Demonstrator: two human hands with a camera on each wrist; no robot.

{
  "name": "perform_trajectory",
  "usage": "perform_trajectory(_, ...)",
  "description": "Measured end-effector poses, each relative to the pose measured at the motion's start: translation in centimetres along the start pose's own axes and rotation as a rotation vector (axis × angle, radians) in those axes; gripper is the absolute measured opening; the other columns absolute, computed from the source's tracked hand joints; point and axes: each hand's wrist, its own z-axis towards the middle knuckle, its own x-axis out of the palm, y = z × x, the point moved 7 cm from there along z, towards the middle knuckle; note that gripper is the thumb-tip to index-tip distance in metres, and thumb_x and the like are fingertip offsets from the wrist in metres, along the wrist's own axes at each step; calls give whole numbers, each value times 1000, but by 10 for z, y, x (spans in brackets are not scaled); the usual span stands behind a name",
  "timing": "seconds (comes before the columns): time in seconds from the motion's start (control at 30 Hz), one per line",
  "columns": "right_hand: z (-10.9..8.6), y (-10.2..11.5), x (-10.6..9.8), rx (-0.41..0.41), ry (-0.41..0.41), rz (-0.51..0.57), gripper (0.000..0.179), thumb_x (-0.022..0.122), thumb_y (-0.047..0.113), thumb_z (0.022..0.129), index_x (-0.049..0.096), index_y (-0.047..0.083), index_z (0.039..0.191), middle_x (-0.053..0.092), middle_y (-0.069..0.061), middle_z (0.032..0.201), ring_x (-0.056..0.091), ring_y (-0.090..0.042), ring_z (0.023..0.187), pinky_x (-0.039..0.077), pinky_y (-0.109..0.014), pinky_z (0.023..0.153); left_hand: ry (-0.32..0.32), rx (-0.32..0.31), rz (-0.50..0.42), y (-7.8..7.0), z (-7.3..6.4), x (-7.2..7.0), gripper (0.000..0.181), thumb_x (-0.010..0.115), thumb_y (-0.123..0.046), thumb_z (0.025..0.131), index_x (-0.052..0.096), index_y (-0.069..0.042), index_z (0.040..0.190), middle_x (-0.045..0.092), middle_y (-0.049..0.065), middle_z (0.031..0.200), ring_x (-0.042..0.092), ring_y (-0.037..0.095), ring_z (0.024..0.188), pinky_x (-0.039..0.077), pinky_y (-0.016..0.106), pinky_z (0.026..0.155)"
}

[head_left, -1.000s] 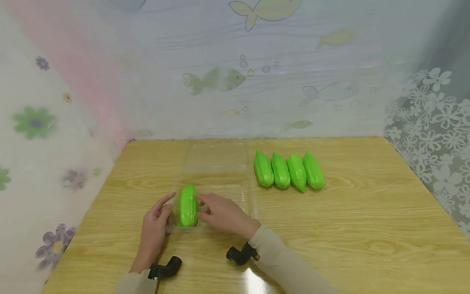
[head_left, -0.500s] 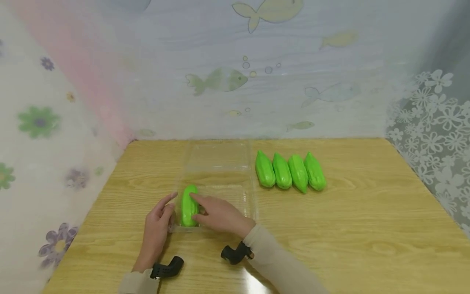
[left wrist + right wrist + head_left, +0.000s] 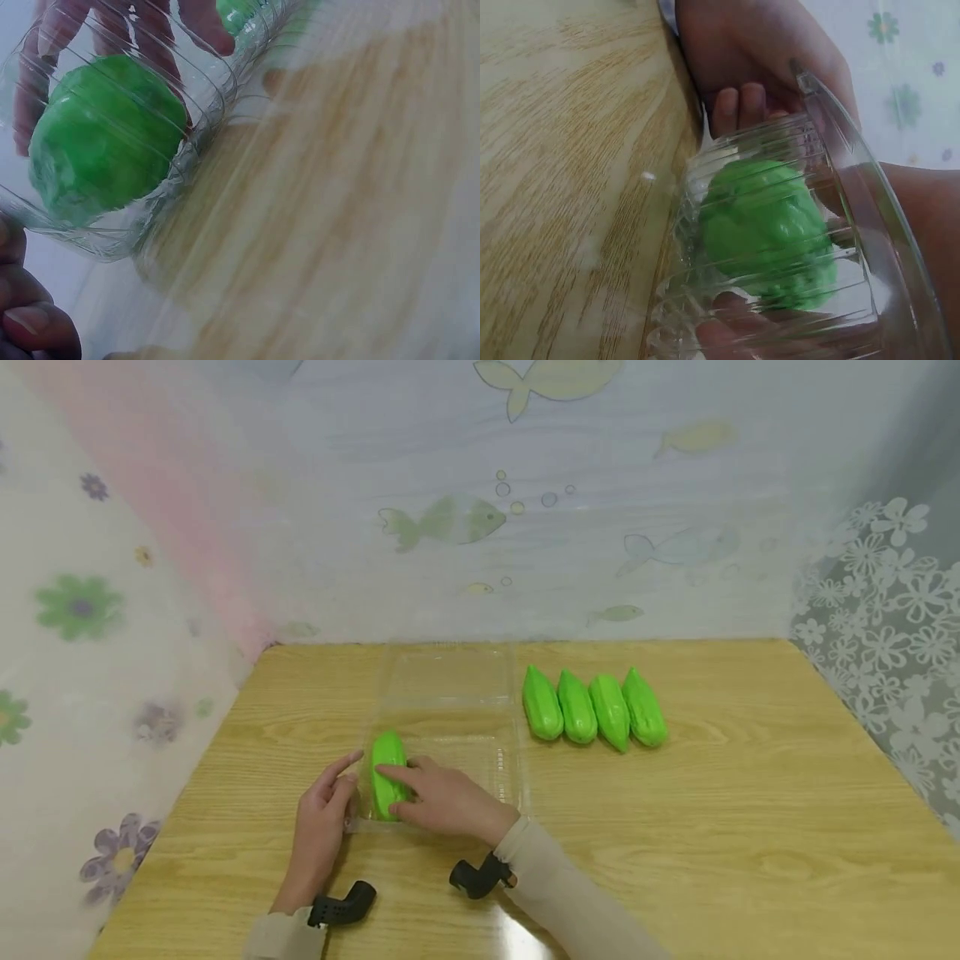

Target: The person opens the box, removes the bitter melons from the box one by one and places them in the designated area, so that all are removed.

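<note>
A clear plastic clamshell box (image 3: 457, 777) lies with its lid (image 3: 450, 678) folded back. Along its left wall sits a bright green gourd-like vegetable (image 3: 387, 752), long, plump and ridged, with a tapered end. My right hand (image 3: 450, 797) reaches in from the right and holds this vegetable, index finger laid across its top and thumb at its near side. My left hand (image 3: 321, 818) grips the box at its left wall. In the right wrist view, that hand's curled fingers (image 3: 739, 109) show just outside the ridged wall.
Several matching green vegetables (image 3: 595, 708) lie side by side on the wooden table (image 3: 735, 827), right of the lid. A patterned wall covering (image 3: 570, 560) rises behind the table's back edge. A black wrist mount (image 3: 343, 906) sits on each wrist.
My right hand has moved left, its index finger from the vegetable's right side to across its top. The vegetable's far end has tipped slightly. My left hand has stayed at the box's wall.
</note>
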Motion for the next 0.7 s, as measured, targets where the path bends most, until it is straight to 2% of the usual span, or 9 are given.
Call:
perform_trajectory(0.23, -3, -1, -7, 23, -36, 41, 54, 52, 43, 87, 33, 35, 137, 41, -8, 129, 54, -13, 91, 45, -29, 74, -14, -11, 4, -2, 0, 0, 32, 46, -22, 94, 53, -11, 124, 42, 7, 57, 38, 17, 45, 36, 30, 42)
perform_trajectory(0.3, -2, 0, -6, 10, -27, 41, 55, 53, 42, 87, 32, 35, 137, 39, -9, 130, 55, -10, 86, 45, -27, 71, -8, -13, 1, -2, -1, 0, 32, 46, -22, 95, 52, -11, 124, 42, 7, 57, 38, 17, 45, 36, 30, 41)
perform_trajectory(0.47, -2, 4, -4, -46, 2, 42, 58, 53, 37, 88, 28, 32, 140, 20, -13, 142, 54, -9, 76, 44, -22, 64, -5, 0, 2, -2, -1, 0, 31, 46, -21, 94, 53, -12, 124, 41, 5, 56, 37, 17, 43, 35, 30, 40)
perform_trajectory(0.57, -3, 4, -4, -56, 6, 66, 59, 54, 34, 88, 27, 32, 140, 10, -12, 146, 54, -11, 79, 43, -21, 63, -7, 3, 9, -2, -1, 0, 31, 46, -20, 94, 53, -12, 123, 41, 4, 55, 37, 17, 43, 35, 30, 40)
perform_trajectory(0.7, -2, 4, -6, -45, -42, 84, 60, 58, 33, 86, 31, 31, 139, 10, -11, 146, 52, -14, 93, 44, -22, 70, -14, -8, 7, -2, -1, 0, 30, 46, -19, 94, 53, -12, 123, 41, 6, 56, 37, 16, 43, 36, 31, 40)
